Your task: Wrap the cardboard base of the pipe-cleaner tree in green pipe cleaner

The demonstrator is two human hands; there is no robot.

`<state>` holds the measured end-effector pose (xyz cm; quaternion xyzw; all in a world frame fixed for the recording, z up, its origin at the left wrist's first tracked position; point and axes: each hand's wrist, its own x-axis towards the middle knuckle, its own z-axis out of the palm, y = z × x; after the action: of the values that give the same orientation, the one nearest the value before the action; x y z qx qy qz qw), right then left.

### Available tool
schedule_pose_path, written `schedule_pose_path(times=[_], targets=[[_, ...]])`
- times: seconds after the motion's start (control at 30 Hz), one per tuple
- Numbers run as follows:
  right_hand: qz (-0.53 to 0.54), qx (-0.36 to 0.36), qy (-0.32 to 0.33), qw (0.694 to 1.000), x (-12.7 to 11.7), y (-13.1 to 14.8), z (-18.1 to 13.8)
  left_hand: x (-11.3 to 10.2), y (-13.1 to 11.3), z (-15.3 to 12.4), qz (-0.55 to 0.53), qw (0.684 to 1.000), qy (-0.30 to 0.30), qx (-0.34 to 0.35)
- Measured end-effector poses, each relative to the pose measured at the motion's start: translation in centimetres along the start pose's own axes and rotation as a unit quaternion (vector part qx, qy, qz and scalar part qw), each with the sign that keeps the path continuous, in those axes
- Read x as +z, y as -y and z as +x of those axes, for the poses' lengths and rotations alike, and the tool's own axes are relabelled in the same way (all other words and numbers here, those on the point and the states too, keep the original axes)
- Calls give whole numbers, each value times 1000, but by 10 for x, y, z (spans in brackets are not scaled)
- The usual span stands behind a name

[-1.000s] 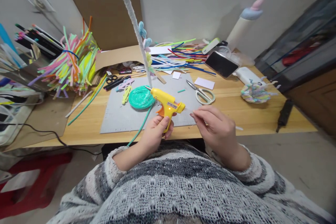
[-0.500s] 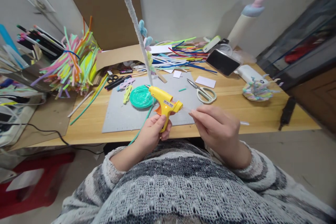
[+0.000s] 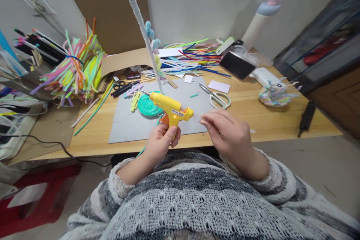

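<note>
My left hand (image 3: 161, 143) grips the handle of a yellow glue gun (image 3: 168, 107), nozzle pointing left over the grey mat (image 3: 126, 125). My right hand (image 3: 226, 133) is pinched on a clear glue stick (image 3: 197, 117) at the back of the gun; the stick's other end pokes out past the hand near the table edge. A teal pipe-cleaner coil (image 3: 147, 107) lies on the mat under the gun. A tall white fuzzy stem (image 3: 142, 30) with small pastel flowers stands behind it.
Scissors (image 3: 218, 97) and white cards lie on the wooden table (image 3: 267, 120). A bundle of coloured pipe cleaners (image 3: 75, 69) sits left, loose ones at the back, a phone (image 3: 237, 65) and a pastel woven piece (image 3: 275, 94) right. A black tool (image 3: 306, 117) lies far right.
The glue gun has shifted slightly left and its back end has come closer to my right hand's fingertips. The view has tilted a little.
</note>
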<state>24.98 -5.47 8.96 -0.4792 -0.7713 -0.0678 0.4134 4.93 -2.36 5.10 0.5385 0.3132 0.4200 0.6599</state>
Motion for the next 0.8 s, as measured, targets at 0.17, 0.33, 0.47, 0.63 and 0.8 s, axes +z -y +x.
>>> schedule_pose_path(times=[0.17, 0.33, 0.47, 0.63, 0.8], targets=[[31, 18, 36, 999, 1, 0, 4, 1, 1, 0, -54, 998, -1, -21], [-16, -27, 7, 999, -6, 8, 9, 4, -1, -2, -162, 986, 20, -21], [-24, -94, -14, 995, -14, 11, 13, 3, -4, -5, -176, 984, 35, -3], [5, -132, -8, 991, -23, 10, 21, 3, -5, -7, -173, 983, 67, 10], [31, -121, -5, 992, -28, 11, 20, 7, -4, -7, -176, 982, 59, 41]])
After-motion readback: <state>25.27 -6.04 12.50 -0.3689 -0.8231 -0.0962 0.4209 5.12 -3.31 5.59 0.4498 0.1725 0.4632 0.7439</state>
